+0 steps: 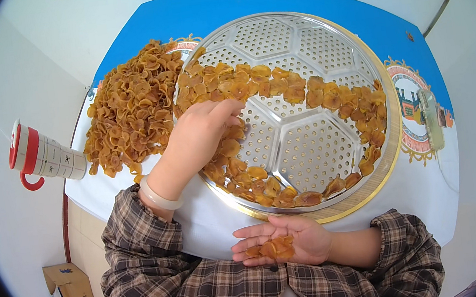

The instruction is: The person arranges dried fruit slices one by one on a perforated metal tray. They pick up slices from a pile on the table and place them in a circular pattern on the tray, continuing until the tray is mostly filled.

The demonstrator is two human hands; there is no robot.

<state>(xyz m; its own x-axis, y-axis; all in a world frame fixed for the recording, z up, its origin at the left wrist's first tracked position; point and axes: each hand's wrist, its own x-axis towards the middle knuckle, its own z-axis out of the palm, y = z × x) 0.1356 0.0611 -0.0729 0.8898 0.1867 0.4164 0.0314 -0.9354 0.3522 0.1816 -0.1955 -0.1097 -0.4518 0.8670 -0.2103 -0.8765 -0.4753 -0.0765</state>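
Note:
My left hand (200,133), with a pale bangle at its wrist, is over the left part of a round perforated metal tray (281,131). Its fingers are bunched and point down at the brown dried slices (231,148); the fingertips partly hide each other, so whether a slice is between them is unclear. Below the tray's near rim, my right hand (309,240) lies palm up, holding several amber slices (277,248). On the tray, slices form a band along the left and near rim, across the middle and down the right side. A large heap of slices (133,108) lies left of the tray.
Under the tray shows a round wooden board (394,150) with a gold edge. A white cup with a red lid and handle (46,151) stands at the table's left edge. A clear case-like object (431,118) lies at the right. A cardboard box (72,296) sits on the floor.

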